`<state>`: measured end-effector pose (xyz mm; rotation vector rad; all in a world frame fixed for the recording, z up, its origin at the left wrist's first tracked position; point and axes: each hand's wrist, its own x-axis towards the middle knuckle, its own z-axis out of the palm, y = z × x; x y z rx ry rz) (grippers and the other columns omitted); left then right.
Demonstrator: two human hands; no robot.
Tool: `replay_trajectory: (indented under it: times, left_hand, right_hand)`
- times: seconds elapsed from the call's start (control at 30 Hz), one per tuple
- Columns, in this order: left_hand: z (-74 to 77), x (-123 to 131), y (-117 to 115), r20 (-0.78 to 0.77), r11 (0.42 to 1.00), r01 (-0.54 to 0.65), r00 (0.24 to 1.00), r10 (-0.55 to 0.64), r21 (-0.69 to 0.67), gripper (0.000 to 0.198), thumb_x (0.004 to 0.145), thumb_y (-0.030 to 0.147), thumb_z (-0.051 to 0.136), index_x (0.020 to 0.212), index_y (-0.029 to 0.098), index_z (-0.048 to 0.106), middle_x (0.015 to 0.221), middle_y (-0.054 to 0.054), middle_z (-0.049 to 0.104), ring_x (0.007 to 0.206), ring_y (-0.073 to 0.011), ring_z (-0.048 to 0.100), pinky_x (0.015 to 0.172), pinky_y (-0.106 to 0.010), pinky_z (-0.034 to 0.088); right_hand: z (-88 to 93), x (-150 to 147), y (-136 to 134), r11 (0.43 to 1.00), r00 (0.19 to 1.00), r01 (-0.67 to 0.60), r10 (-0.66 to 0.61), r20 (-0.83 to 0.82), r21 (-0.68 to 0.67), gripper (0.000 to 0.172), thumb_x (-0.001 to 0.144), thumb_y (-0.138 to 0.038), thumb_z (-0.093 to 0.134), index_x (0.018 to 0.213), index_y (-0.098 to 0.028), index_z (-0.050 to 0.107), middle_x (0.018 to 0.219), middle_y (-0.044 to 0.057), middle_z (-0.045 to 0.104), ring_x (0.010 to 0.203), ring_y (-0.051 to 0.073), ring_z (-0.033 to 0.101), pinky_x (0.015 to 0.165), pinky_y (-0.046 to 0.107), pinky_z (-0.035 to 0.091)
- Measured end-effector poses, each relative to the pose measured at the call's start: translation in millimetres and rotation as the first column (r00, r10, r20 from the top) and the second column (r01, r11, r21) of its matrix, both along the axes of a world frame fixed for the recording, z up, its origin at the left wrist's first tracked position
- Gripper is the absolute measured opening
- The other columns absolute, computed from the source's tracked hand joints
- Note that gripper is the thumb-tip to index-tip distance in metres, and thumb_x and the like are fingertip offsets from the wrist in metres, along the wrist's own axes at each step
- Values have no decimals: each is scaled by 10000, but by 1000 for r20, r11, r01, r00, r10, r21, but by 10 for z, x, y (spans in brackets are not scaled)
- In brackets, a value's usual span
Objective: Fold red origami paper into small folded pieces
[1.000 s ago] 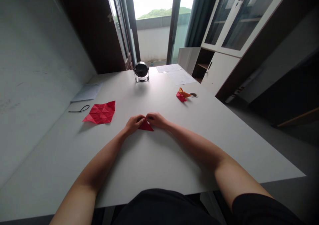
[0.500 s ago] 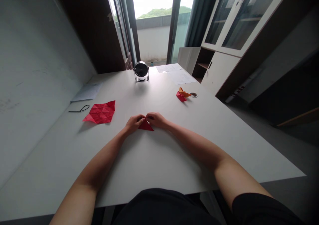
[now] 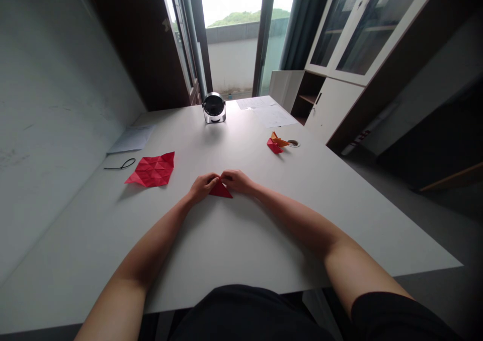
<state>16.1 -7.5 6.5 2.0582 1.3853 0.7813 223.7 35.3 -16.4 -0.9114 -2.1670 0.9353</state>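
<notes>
A small folded sheet of red paper (image 3: 221, 190), triangular where it shows, is between my hands on the white table. My left hand (image 3: 204, 186) is closed on its left side, the thumb lying over the paper. At the top corner, the fingers of my right hand (image 3: 236, 180) are closed in a pinch on the paper. Both hands nearly meet there, and my fingers hide the paper's upper part.
A creased red sheet (image 3: 154, 171) and a black cable tie (image 3: 123, 165) lie to the left. Red and orange folded paper pieces (image 3: 277, 143) sit on the right beside a round cable hole (image 3: 293, 144). A small black fan (image 3: 214, 106) and printed papers (image 3: 274, 116) are farther back.
</notes>
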Motion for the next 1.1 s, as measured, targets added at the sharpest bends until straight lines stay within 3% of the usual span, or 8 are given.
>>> replay_trajectory:
  times: [1.1]
  left_hand:
    - [-35,-14,8,-9,1000,-9,1000,9,1,317,929,392,491,1051,220,728,934,-11,755,802,-162,650,745,-248,482]
  right_hand:
    - [1,6,-5,1000,1000,-5,4,-18,-10,168,836,-287,566,850,-167,683,670,-29,605,607,86,435,601,200,326]
